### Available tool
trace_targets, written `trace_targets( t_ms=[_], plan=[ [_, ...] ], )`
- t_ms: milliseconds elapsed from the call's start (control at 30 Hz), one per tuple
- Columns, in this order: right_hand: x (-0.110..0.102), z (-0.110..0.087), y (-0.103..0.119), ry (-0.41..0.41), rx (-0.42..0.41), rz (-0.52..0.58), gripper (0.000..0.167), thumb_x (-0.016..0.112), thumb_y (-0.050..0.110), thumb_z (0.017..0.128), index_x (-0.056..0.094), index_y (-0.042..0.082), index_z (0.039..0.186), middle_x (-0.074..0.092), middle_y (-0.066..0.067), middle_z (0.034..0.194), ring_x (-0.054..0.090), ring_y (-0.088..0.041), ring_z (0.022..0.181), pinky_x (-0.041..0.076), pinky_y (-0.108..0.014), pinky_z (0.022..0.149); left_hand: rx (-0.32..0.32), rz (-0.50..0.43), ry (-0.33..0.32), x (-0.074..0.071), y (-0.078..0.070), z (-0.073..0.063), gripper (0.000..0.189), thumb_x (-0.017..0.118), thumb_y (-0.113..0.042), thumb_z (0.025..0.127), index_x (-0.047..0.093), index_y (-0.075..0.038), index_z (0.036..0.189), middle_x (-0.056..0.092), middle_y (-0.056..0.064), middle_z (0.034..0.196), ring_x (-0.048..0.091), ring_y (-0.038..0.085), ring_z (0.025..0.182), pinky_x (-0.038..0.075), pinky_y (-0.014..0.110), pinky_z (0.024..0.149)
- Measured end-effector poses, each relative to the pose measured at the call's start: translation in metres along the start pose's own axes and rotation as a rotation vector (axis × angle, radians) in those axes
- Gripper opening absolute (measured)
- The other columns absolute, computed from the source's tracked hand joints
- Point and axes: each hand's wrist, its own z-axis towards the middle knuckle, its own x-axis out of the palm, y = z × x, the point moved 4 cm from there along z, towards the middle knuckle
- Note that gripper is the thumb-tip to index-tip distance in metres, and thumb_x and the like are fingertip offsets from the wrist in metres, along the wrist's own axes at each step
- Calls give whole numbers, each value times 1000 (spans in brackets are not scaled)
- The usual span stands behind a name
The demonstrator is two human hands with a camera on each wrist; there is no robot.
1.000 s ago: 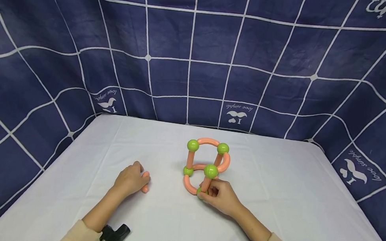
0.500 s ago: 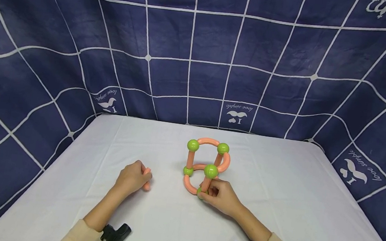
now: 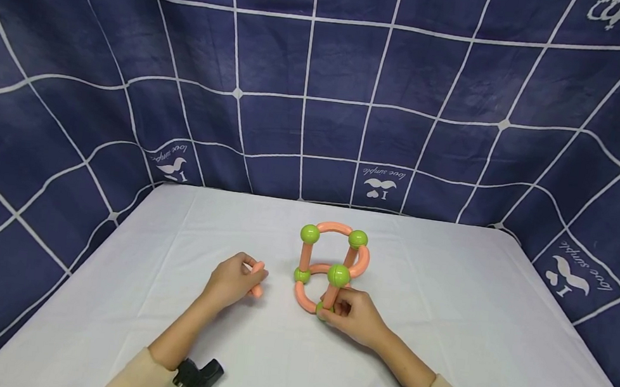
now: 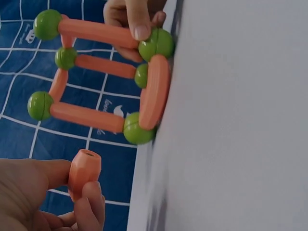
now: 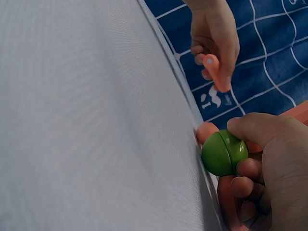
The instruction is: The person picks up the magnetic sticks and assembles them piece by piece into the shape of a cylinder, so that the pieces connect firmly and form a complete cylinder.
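My left hand (image 3: 232, 280) pinches a short orange rod (image 3: 257, 289) between thumb and fingers, just left of a frame made of green balls and orange rods. A pale round spot shows on the end of the held rod (image 5: 211, 67) in the right wrist view. Upright rods (image 3: 305, 255) join the frame's lower and upper balls, and curved rods (image 3: 335, 227) link balls at both levels. My right hand (image 3: 359, 317) grips the lower near green ball (image 5: 224, 153) at the foot of an upright. Above it sits an upper green ball (image 3: 338, 275), apart from the left hand.
A white cloth (image 3: 268, 361) covers the table under the frame. Behind and on both sides hangs a dark blue curtain (image 3: 329, 128) with white grid lines. Black wrist devices (image 3: 200, 375) sit at both cuffs.
My left hand has moved right and slightly away from me, bringing the orange rod closer to the frame. My right hand and the frame have stayed in place.
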Motion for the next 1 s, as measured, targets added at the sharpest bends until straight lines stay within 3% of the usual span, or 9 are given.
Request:
trace_targets(
  t_ms=[367,800,1000],
  plan=[
    [-1,0,0,3,1,3,23,81,17,81,59,17,73,46,14,63,41,0,56,36,-20,47,15,-199,29,11,-27,0,29,69,-23,91,56,-1,104,66,2,62,64,16,57,50,28,56],
    [1,-2,0,13,37,26,24,81,16,81,58,16,72,47,11,63,41,-1,55,36,-19,48,59,-227,52,17,-57,-5,29,68,-22,90,56,0,104,65,4,67,63,14,56,51,28,56],
    [1,-1,-1,-1,15,24,24,81,11,79,59,12,72,49,6,63,40,-2,55,35,-20,47,115,-260,39,19,-73,-4,30,70,-22,88,56,0,103,64,5,69,62,14,54,49,25,52]
  ],
)
